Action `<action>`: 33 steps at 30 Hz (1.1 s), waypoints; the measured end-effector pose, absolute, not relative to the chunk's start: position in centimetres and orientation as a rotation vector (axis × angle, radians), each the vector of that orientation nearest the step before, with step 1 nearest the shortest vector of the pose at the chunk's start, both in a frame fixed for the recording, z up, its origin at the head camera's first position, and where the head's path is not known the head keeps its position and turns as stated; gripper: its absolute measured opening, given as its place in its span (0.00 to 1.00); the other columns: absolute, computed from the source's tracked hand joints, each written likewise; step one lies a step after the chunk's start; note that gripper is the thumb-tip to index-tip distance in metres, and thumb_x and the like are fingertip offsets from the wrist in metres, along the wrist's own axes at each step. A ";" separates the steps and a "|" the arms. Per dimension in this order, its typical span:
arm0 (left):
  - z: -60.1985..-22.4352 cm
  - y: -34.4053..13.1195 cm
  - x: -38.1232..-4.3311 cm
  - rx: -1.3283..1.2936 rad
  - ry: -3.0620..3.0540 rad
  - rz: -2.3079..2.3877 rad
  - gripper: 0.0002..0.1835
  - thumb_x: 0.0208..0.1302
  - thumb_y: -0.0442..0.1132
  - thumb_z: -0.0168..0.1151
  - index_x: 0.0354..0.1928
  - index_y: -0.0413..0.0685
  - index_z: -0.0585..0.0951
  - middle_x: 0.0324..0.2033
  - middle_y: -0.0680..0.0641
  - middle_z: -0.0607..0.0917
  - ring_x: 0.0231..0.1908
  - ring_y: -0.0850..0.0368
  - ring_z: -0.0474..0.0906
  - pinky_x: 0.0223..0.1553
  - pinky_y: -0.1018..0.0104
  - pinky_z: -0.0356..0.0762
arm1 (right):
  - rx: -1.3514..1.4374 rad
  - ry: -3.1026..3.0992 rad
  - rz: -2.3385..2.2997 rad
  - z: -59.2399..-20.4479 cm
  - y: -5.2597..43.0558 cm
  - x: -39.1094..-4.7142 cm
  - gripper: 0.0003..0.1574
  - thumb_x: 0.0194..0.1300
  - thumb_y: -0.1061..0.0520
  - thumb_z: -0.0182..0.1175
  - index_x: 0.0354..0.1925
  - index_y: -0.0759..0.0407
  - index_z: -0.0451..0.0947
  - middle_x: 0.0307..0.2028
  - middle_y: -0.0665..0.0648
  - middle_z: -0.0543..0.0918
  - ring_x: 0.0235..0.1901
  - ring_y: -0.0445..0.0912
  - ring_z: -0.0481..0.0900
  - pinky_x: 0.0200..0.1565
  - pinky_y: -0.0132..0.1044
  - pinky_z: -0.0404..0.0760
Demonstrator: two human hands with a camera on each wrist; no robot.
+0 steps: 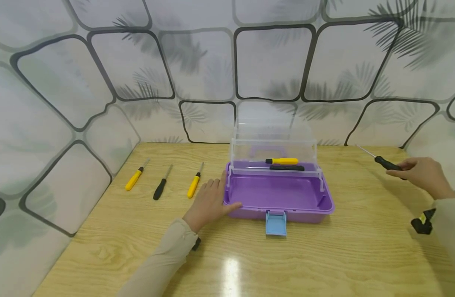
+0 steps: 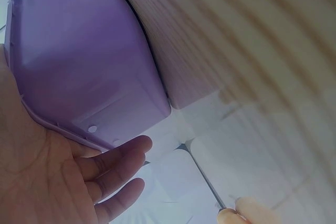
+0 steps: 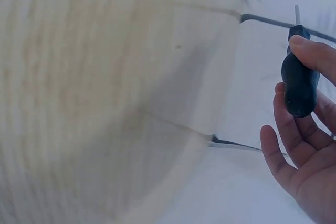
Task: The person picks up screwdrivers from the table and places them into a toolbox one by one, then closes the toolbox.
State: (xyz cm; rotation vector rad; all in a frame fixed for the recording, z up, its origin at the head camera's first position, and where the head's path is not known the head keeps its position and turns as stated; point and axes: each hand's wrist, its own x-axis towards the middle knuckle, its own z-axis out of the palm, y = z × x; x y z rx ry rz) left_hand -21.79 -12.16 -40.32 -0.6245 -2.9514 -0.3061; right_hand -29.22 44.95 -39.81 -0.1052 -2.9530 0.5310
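Purple toolbox (image 1: pixel 279 215) stands on the table with its transparent lid (image 1: pixel 273 132) raised and a blue latch (image 1: pixel 276 225) hanging at the front. Against its left side rests my left hand (image 1: pixel 209 204), fingers extended along the wall and thumb at the front rim. In the left wrist view those relaxed fingers (image 2: pixel 121 166) lie by the box's corner. Off to the right, my right hand (image 1: pixel 422 175) pinches a black-handled screwdriver (image 1: pixel 387 163) by its handle, shaft pointing up and left. The right wrist view shows the screwdriver handle (image 3: pixel 300 82) between thumb and fingers.
Left of the box lie a yellow screwdriver (image 1: pixel 134 180), a black screwdriver (image 1: pixel 159 189) and another yellow screwdriver (image 1: pixel 193 185). At the toolbox's back are a yellow-handled screwdriver (image 1: pixel 285 161) and a black-handled one (image 1: pixel 287 168). A patterned wall covering (image 1: pixel 272 62) borders the wooden table (image 1: pixel 324 260).
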 end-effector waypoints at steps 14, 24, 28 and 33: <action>-40.3 -12.2 -21.9 -0.636 -2.933 -0.284 0.57 0.56 0.71 0.52 0.72 0.36 0.45 0.50 0.36 0.78 0.49 0.44 0.75 0.52 0.51 0.72 | -0.082 -2.944 0.491 -35.3 41.4 -27.3 0.32 0.55 0.41 0.66 0.32 0.73 0.80 0.24 0.66 0.82 0.23 0.53 0.75 0.25 0.46 0.73; -40.3 -12.1 -21.8 -0.620 -2.964 -0.288 0.57 0.56 0.72 0.51 0.72 0.35 0.47 0.53 0.35 0.77 0.52 0.42 0.74 0.57 0.50 0.71 | -0.028 -2.924 0.448 -33.7 39.8 -26.7 0.36 0.54 0.40 0.66 0.35 0.76 0.79 0.28 0.72 0.81 0.28 0.61 0.77 0.28 0.51 0.73; -40.2 -12.1 -21.8 -0.619 -2.970 -0.307 0.57 0.56 0.72 0.51 0.72 0.36 0.46 0.54 0.34 0.76 0.53 0.42 0.74 0.59 0.50 0.69 | 0.005 -2.914 0.447 -33.2 39.1 -26.5 0.36 0.54 0.41 0.66 0.36 0.77 0.78 0.29 0.72 0.81 0.29 0.62 0.76 0.30 0.53 0.72; -40.2 -12.1 -21.8 -0.620 -2.964 -0.341 0.58 0.55 0.71 0.53 0.73 0.37 0.45 0.53 0.34 0.77 0.52 0.42 0.74 0.60 0.50 0.69 | 0.034 -2.919 0.474 -32.5 38.2 -26.5 0.34 0.55 0.42 0.66 0.36 0.75 0.79 0.27 0.69 0.82 0.28 0.60 0.77 0.30 0.53 0.72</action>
